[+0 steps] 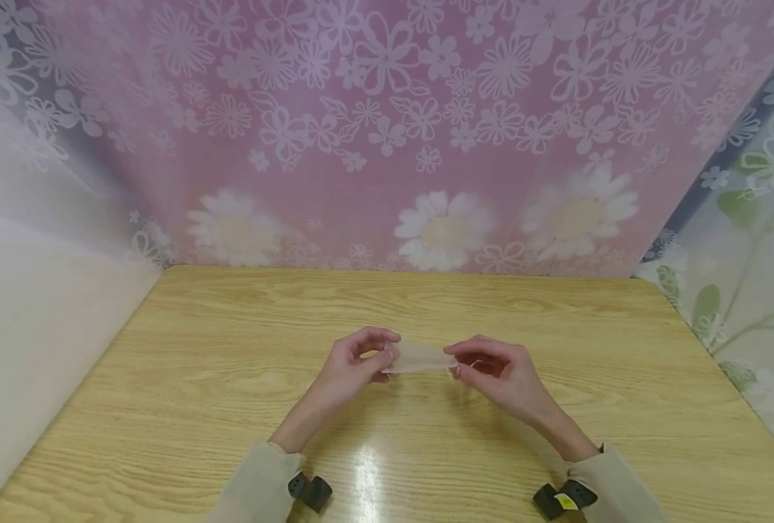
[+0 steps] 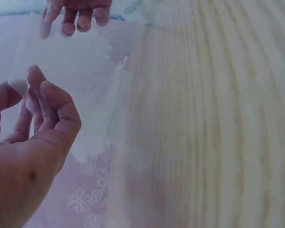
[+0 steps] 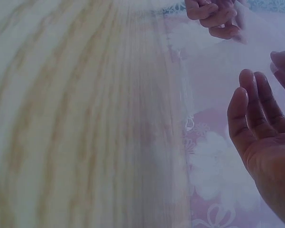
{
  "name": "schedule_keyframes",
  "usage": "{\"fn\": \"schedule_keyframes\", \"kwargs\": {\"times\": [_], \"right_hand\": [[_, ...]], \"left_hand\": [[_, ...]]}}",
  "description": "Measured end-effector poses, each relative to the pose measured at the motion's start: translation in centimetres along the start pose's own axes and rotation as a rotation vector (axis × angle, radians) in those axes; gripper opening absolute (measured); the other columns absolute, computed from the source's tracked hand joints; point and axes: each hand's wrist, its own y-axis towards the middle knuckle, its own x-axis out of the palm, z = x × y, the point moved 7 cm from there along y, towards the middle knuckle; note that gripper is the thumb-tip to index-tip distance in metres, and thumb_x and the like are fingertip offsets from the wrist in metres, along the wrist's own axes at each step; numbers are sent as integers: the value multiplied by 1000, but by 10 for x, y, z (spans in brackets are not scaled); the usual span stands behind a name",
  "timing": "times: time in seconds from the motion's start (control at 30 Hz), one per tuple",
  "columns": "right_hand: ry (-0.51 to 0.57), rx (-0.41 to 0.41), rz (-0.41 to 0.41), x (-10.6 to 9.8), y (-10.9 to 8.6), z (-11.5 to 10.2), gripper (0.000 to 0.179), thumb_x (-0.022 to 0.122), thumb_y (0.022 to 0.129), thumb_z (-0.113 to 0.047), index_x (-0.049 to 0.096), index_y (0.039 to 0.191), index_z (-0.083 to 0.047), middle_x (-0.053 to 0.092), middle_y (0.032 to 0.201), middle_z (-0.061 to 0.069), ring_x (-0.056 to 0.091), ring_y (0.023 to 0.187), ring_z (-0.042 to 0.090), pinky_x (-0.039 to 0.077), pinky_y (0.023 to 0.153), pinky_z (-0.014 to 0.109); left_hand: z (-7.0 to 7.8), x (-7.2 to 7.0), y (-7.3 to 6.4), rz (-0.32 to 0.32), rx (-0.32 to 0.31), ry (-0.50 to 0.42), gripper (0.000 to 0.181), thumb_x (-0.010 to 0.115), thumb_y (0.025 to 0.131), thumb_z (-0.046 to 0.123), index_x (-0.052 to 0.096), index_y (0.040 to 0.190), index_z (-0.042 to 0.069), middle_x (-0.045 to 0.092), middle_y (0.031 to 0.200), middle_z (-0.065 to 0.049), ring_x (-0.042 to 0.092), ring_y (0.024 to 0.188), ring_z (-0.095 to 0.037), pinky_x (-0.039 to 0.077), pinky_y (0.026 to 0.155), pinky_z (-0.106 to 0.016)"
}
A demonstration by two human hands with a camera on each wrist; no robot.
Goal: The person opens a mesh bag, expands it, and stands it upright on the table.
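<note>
Left hand and right hand pinch a thin sheet between them.

Thumb and fingers grip its opposite ends; the sheet, whitish and see-through, spans the gap above the wooden table. Pale sleeves end at the wrists, a black device by each cuff; behind is a pink flowered backdrop.

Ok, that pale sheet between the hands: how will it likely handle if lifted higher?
The pale sheet is probably light for its size, as it looks thin and translucent. It may sag or fold if one end is released, since the left hand and right hand hold it at opposite ends.
</note>
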Motion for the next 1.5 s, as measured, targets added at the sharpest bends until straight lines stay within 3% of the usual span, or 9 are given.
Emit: {"fn": "schedule_keyframes", "kwargs": {"times": [0.13, 0.23, 0.43, 0.57, 0.8, 1.13, 1.37, 1.5], "right_hand": [[-13, 30, 9, -1, 1, 0, 20, 68, 93, 6, 74, 112, 0, 72, 99, -2, 71, 83, 12, 59, 62, 27], [-9, 9, 14, -2, 0, 0, 19, 67, 93, 8, 74, 109, 1, 72, 99, -2, 71, 82, 13, 58, 60, 28], [-14, -6, 20, -3, -1, 0, 18, 66, 94, 8, 75, 108, 1, 72, 99, -3, 73, 86, 19, 61, 68, 28], [-19, 3, 30, -4, -1, 2, 17, 67, 94, 7, 74, 107, 0, 72, 99, -4, 73, 88, 17, 62, 70, 32], [10, -29, 40, -3, -1, 1, 16, 66, 94, 9, 74, 106, 3, 73, 99, -4, 74, 88, 12, 62, 72, 29], [21, -57, 44, -4, -1, -2, 17, 65, 93, 11, 73, 106, 5, 73, 99, -3, 74, 86, 8, 62, 73, 28], [-37, 6, 62, -5, 2, 1, 13, 70, 92, 5, 75, 103, 0, 72, 98, -2, 70, 83, 8, 60, 67, 23], [-87, -23, 80, -5, 4, -2, 15, 71, 91, 6, 76, 103, -2, 71, 98, 1, 68, 83, 9, 59, 65, 23]], "left_hand": [[1, 0, 1, -2, 12, 31, 24, 63, 101, 11, 65, 125, 5, 65, 117, -11, 70, 89, -15, 58, 75, -27], [1, 0, 0, -6, 23, 64, 25, 63, 102, 14, 66, 125, 6, 65, 119, -12, 70, 90, -18, 58, 75, -28], [4, -9, -5, -3, 75, 190, 28, 59, 106, 24, 66, 129, 10, 67, 119, -8, 71, 96, -34, 59, 84, -43], [8, -15, -9, -5, 141, 226, 24, 61, 104, 17, 66, 127, 12, 67, 119, -7, 67, 106, -39, 58, 90, -49], [22, -12, -14, -9, 285, 328, 25, 68, 100, 17, 68, 125, 18, 68, 125, 1, 63, 114, -18, 55, 90, -31], [31, -6, -16, 32, 373, 379, 17, 74, 96, 23, 73, 113, 24, 65, 118, 4, 60, 109, -19, 54, 88, -35], [35, -4, -17, 38, 434, 399, 17, 75, 95, 22, 74, 112, 22, 67, 117, 5, 61, 110, -14, 55, 90, -43], [38, -1, -16, 34, 456, 407, 13, 75, 95, 22, 76, 108, 20, 69, 113, 6, 62, 108, -13, 55, 89, -42]]}}
